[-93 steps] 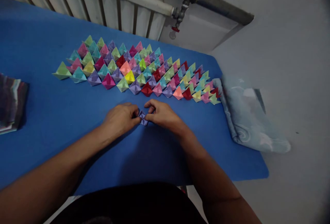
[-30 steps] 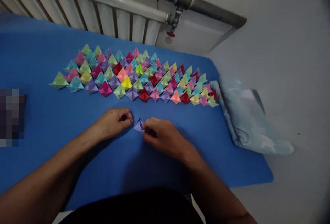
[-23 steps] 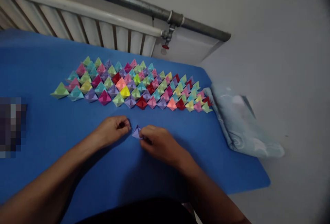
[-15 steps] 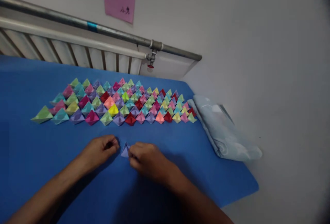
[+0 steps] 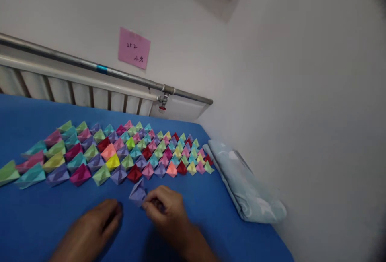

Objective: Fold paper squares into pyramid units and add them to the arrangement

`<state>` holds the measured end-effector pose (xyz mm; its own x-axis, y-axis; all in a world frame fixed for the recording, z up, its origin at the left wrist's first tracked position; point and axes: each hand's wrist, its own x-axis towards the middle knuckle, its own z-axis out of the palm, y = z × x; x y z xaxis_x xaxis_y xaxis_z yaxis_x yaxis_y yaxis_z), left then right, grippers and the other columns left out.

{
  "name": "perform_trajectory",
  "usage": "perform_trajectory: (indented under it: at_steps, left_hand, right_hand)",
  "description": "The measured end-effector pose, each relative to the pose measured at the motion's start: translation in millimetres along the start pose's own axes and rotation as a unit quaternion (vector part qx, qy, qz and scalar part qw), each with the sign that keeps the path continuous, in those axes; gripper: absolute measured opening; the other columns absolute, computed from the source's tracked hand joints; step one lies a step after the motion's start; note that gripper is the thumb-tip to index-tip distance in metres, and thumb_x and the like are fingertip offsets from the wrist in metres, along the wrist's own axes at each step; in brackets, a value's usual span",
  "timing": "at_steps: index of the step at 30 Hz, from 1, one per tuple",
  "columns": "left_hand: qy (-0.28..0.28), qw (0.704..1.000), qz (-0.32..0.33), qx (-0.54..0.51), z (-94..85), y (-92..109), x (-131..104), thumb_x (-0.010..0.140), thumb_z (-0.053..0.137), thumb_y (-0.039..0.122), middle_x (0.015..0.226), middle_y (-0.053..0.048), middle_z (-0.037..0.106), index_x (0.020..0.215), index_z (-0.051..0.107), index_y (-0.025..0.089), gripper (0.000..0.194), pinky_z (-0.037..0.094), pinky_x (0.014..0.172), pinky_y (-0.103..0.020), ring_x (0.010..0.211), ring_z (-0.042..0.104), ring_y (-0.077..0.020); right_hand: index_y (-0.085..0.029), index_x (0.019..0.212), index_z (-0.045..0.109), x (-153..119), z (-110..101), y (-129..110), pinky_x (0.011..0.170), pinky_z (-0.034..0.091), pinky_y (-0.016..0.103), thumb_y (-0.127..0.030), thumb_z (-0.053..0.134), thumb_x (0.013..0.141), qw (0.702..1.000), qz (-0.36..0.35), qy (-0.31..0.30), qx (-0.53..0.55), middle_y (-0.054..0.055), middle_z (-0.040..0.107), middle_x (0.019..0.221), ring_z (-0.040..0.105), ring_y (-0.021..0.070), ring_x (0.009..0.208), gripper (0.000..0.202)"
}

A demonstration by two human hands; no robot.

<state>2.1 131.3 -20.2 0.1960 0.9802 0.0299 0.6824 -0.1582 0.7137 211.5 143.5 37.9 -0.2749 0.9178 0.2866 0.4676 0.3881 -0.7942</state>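
Observation:
A purple folded paper boat (image 5: pixel 138 193) is pinched at its right end by the fingers of my right hand (image 5: pixel 169 211), just in front of the rows. To its left, my left hand (image 5: pixel 95 225) is curled closed, apart from the boat, with nothing visible in it. Beyond both hands, many folded paper boats, such as a yellow boat (image 5: pixel 113 161) and a dark red boat (image 5: pixel 134 173), stand close together in rows on a blue bed surface (image 5: pixel 39 217).
A folded light-blue patterned blanket (image 5: pixel 244 189) lies at the right edge of the bed. Behind the bed run a metal pipe (image 5: pixel 129 77), a white radiator (image 5: pixel 81 93) and a red-handled valve (image 5: pixel 163 108). A pink note (image 5: pixel 134 48) is stuck on the wall.
My view has tilted up and shifted right. My right hand has brought the purple boat nearer to the front row, and the boat shows more fully. My left hand is farther from it.

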Motion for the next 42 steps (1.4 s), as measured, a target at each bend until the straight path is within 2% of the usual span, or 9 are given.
perform_trajectory:
  at_steps: [3, 5, 11, 12, 16, 21, 27, 33, 42]
  left_hand:
    - [-0.037, 0.999, 0.002, 0.031, 4.0, 14.7, -0.8, 0.091, 0.035, 0.039, 0.082, -0.004, 0.069, 0.082, 0.063, 0.023, 0.034, 0.047, 0.068, -0.032, 0.073, 0.067, -0.0202]
    - [-0.043, 0.998, -0.006, 0.043, 4.3, 19.8, 0.1, 0.092, 0.033, 0.039, 0.083, -0.005, 0.069, 0.083, 0.063, 0.023, 0.035, 0.047, 0.068, -0.033, 0.074, 0.068, -0.0209]
    - [-0.034, 0.999, -0.005, 0.038, 4.6, 16.8, 2.8, 0.091, 0.032, 0.042, 0.077, -0.004, 0.067, 0.077, 0.061, 0.023, 0.038, 0.046, 0.062, -0.031, 0.067, 0.066, -0.0196]
    - [-0.033, 0.999, -0.004, 0.032, 5.4, 15.2, 3.0, 0.091, 0.032, 0.043, 0.077, -0.005, 0.067, 0.077, 0.061, 0.023, 0.038, 0.047, 0.062, -0.031, 0.067, 0.067, -0.0198]
    - [-0.017, 1.0, 0.004, 0.012, 12.8, 4.9, 3.6, 0.091, 0.034, 0.043, 0.079, -0.004, 0.069, 0.079, 0.064, 0.025, 0.038, 0.049, 0.061, -0.03, 0.067, 0.069, -0.0195]
    - [-0.027, 0.999, 0.022, -0.001, 27.0, -17.3, 4.1, 0.094, 0.04, 0.046, 0.079, -0.001, 0.069, 0.082, 0.065, 0.027, 0.034, 0.05, 0.058, -0.026, 0.067, 0.07, -0.0177]
    - [-0.031, 0.999, 0.032, 0.001, 33.7, -30.6, 1.3, 0.096, 0.042, 0.042, 0.078, 0.0, 0.069, 0.084, 0.066, 0.028, 0.03, 0.048, 0.054, -0.023, 0.065, 0.07, -0.0157]
    - [-0.028, 0.999, 0.041, 0.005, 33.9, -33.8, 0.4, 0.095, 0.045, 0.042, 0.081, 0.0, 0.071, 0.086, 0.066, 0.029, 0.027, 0.048, 0.051, -0.021, 0.064, 0.069, -0.0154]
    - [-0.025, 0.999, 0.04, -0.013, 30.4, -29.3, 0.3, 0.095, 0.045, 0.042, 0.079, 0.001, 0.07, 0.085, 0.066, 0.029, 0.026, 0.049, 0.053, -0.021, 0.065, 0.07, -0.0153]
  right_hand:
    - [-0.021, 0.073, 0.065, 23.2, -14.1, 6.0, 0.058, 0.041, 0.022, -0.021, 0.062, 0.079, 0.998, 0.039, 0.036, -0.014, -0.002, 0.06, 0.067, 0.052, 0.0111, 0.059, 0.008]
    - [-0.02, 0.073, 0.064, 46.1, -27.7, 10.1, 0.061, 0.042, 0.023, -0.021, 0.059, 0.081, 0.997, 0.026, 0.05, -0.047, -0.002, 0.06, 0.068, 0.053, 0.0114, 0.062, 0.01]
    - [-0.021, 0.075, 0.062, 133.2, -60.9, 29.8, 0.068, 0.041, 0.024, -0.024, 0.054, 0.083, 0.973, 0.009, 0.085, -0.213, -0.002, 0.063, 0.073, 0.055, 0.0133, 0.068, 0.012]
    - [-0.021, 0.076, 0.062, 147.6, -62.6, 34.3, 0.069, 0.041, 0.023, -0.024, 0.054, 0.083, 0.965, 0.016, 0.083, -0.249, -0.001, 0.064, 0.074, 0.055, 0.0134, 0.069, 0.012]
    - [-0.02, 0.078, 0.064, 198.3, -60.1, 56.6, 0.072, 0.04, 0.023, -0.021, 0.053, 0.083, 0.956, 0.029, 0.071, -0.283, -0.001, 0.066, 0.079, 0.057, 0.0138, 0.074, 0.012]
    - [-0.02, 0.083, 0.067, 241.6, -49.3, 85.2, 0.073, 0.038, 0.023, -0.02, 0.053, 0.084, 0.945, 0.05, 0.046, -0.32, -0.001, 0.069, 0.084, 0.059, 0.0146, 0.079, 0.015]
    - [-0.021, 0.089, 0.071, 261.5, -35.9, 101.9, 0.075, 0.037, 0.026, -0.021, 0.053, 0.085, 0.925, 0.093, 0.012, -0.368, 0.002, 0.073, 0.091, 0.061, 0.017, 0.085, 0.018]
    - [-0.022, 0.095, 0.073, 260.3, -29.0, 103.5, 0.083, 0.035, 0.031, -0.021, 0.049, 0.088, 0.904, 0.127, -0.005, -0.407, 0.004, 0.074, 0.097, 0.063, 0.0194, 0.092, 0.024]
    - [-0.023, 0.099, 0.073, 259.4, -23.9, 99.3, 0.084, 0.034, 0.032, -0.023, 0.048, 0.09, 0.891, 0.143, -0.03, -0.43, 0.004, 0.074, 0.098, 0.062, 0.0198, 0.095, 0.026]
